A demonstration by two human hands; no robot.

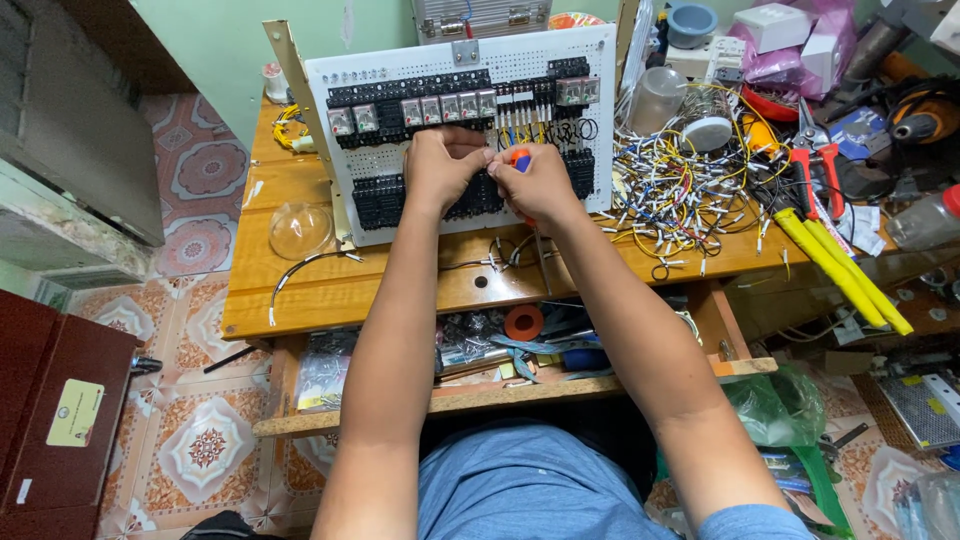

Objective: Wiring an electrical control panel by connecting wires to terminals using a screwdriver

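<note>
Both hands (490, 175) pinch an orange-handled screwdriver (519, 158) against the white perforated panel (620, 120)

This is a small home workshop for electrical work. A worn wooden desk (300, 290) stands on patterned floor tiles (205, 445) against a green wall (240, 40). At its back edge leans a white perforated panel (400, 215) fitted with rows of black relays (410, 105). Cut wires (670, 185) heap at the right edge, beside red cutters (815, 160), yellow-handled pliers (840, 265) and a drill (920, 115).
</note>
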